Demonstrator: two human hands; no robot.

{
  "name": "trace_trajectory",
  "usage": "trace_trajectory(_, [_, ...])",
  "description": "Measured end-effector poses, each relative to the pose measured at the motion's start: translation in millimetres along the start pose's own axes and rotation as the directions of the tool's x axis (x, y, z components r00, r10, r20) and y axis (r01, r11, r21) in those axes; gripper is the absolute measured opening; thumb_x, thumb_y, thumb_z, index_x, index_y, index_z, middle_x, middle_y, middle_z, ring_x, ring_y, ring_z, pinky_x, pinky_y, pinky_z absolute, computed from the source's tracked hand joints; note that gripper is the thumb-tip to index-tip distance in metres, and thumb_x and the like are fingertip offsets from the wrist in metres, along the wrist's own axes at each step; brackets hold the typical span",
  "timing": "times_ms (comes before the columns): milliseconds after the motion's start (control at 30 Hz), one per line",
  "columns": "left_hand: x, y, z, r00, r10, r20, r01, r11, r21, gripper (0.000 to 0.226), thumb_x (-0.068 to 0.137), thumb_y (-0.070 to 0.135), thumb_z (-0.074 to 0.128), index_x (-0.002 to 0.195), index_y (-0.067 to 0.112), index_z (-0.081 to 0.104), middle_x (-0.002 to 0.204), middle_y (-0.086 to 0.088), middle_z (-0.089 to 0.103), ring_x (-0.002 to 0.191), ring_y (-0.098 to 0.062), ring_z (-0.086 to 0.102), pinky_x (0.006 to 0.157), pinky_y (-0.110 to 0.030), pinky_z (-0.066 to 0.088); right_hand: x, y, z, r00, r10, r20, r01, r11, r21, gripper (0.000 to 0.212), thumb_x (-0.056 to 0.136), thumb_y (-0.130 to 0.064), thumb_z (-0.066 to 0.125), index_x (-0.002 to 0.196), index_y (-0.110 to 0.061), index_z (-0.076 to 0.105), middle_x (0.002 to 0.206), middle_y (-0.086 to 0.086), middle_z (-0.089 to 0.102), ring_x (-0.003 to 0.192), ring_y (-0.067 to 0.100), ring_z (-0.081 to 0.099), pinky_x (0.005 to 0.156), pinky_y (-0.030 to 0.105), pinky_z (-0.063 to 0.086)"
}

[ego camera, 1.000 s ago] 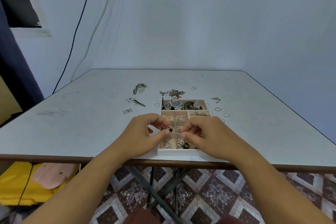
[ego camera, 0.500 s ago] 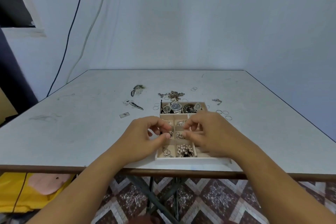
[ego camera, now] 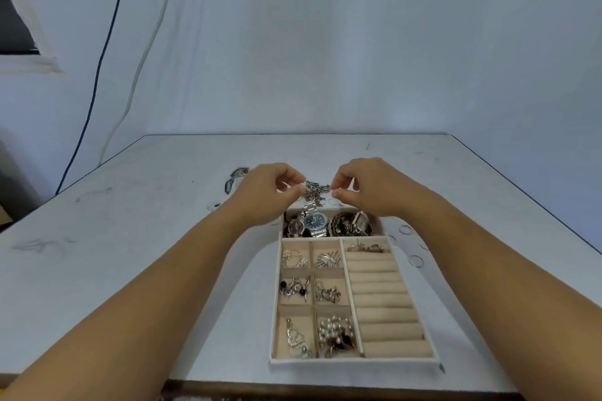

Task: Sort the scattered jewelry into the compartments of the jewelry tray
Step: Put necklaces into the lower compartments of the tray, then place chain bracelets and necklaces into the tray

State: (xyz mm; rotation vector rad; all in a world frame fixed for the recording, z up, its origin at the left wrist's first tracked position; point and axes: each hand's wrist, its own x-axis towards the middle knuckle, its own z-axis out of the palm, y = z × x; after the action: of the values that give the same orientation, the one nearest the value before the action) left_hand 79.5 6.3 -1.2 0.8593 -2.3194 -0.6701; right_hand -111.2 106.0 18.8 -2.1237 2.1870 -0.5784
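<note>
A beige jewelry tray (ego camera: 355,363) lies near the table's front edge. Its far compartment holds watches (ego camera: 312,223); small left compartments hold earrings, brooches and a pearl cluster (ego camera: 335,332); ring rolls (ego camera: 381,299) fill the right side. Just beyond the tray lies a tangled silver chain pile (ego camera: 316,191). My left hand (ego camera: 272,187) pinches its left end and my right hand (ego camera: 365,185) pinches its right end, both fingertip to thumb.
Thin hoop rings (ego camera: 415,260) lie on the white table (ego camera: 130,254) right of the tray. A dark patterned piece (ego camera: 235,176) sits left of my left hand. A wall with hanging cables stands behind the table.
Both hands left the tray's small compartments and reached forward past its far edge to the chain pile. The view came closer to the table and tilted down.
</note>
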Motion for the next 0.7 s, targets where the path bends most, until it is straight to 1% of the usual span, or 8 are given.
trace_trajectory(100, [30,-17,9,0.997,-0.063,0.035,0.058,0.991,0.118,0.017,0.091,0.031,0.061,0.107,0.029,0.064,0.098,0.017,0.062,0.095,-0.006,0.055,0.074,-0.018,0.037,25,16,7,0.999,0.012,0.036,-0.011,1.0,-0.023,0.013,0.089,-0.036,0.061,0.097,-0.027,0.066,0.098,-0.01,0.063,0.078,0.0,0.052,0.063,0.017,0.037])
trace_trajectory(200, [52,-38,21,0.988,-0.135,0.076,0.116,0.971,0.209,0.023,0.092,0.03,0.06,0.114,0.029,0.063,0.116,0.007,0.061,0.111,-0.013,0.05,0.092,-0.029,0.04,44,29,16,0.998,0.023,0.063,-0.022,0.999,-0.029,0.015,0.09,-0.033,0.06,0.1,-0.024,0.066,0.1,-0.007,0.064,0.081,0.005,0.053,0.066,0.018,0.038])
trace_trajectory(300, [62,-55,28,0.976,-0.201,0.082,0.177,0.956,0.234,0.024,0.092,0.032,0.058,0.115,0.03,0.065,0.119,0.003,0.06,0.125,-0.02,0.043,0.104,-0.038,0.038,54,41,24,0.998,0.032,0.062,-0.031,0.999,-0.019,0.015,0.09,-0.033,0.059,0.1,-0.024,0.066,0.099,-0.007,0.064,0.082,0.006,0.054,0.067,0.019,0.038])
trace_trajectory(433, [66,-59,33,0.987,-0.162,0.025,0.151,0.959,0.24,0.021,0.086,0.041,0.065,0.102,0.03,0.073,0.107,0.002,0.066,0.12,-0.019,0.047,0.098,-0.039,0.044,56,53,37,0.997,0.037,0.064,-0.037,0.999,0.002,0.015,0.09,-0.036,0.057,0.098,-0.026,0.065,0.096,-0.011,0.063,0.081,0.003,0.054,0.063,0.015,0.037])
trace_trajectory(533, [65,-49,32,0.995,-0.1,-0.029,0.103,0.93,0.352,0.017,0.085,0.043,0.065,0.09,0.03,0.075,0.101,0.006,0.066,0.113,-0.016,0.045,0.088,-0.035,0.041,55,58,39,0.997,0.042,0.061,-0.043,0.999,0.023,0.015,0.089,-0.037,0.057,0.097,-0.028,0.065,0.095,-0.013,0.062,0.081,-0.001,0.053,0.063,0.015,0.038])
trace_trajectory(600, [64,-47,33,0.997,-0.069,-0.02,0.071,0.903,0.423,0.016,0.088,0.04,0.063,0.088,0.029,0.074,0.099,0.005,0.067,0.112,-0.018,0.045,0.088,-0.036,0.041,56,58,37,0.998,0.041,0.057,-0.043,0.998,0.048,0.014,0.09,-0.035,0.057,0.098,-0.027,0.065,0.095,-0.013,0.06,0.079,-0.002,0.051,0.063,0.014,0.036])
trace_trajectory(667, [63,-48,34,0.998,-0.067,-0.005,0.063,0.916,0.396,0.015,0.09,0.037,0.06,0.087,0.027,0.071,0.1,0.005,0.067,0.11,-0.017,0.048,0.09,-0.035,0.041,57,56,34,0.999,0.025,0.046,-0.027,0.998,0.053,0.015,0.091,-0.033,0.057,0.101,-0.026,0.065,0.093,-0.014,0.058,0.077,-0.004,0.049,0.063,0.012,0.034])
trace_trajectory(700, [62,-49,34,0.997,-0.073,-0.002,0.07,0.943,0.326,0.014,0.09,0.034,0.06,0.087,0.026,0.07,0.098,0.007,0.067,0.107,-0.015,0.051,0.089,-0.033,0.041,58,55,33,0.999,0.018,0.035,-0.02,0.998,0.056,0.015,0.091,-0.033,0.057,0.102,-0.026,0.065,0.094,-0.014,0.058,0.077,-0.004,0.049,0.064,0.011,0.033])
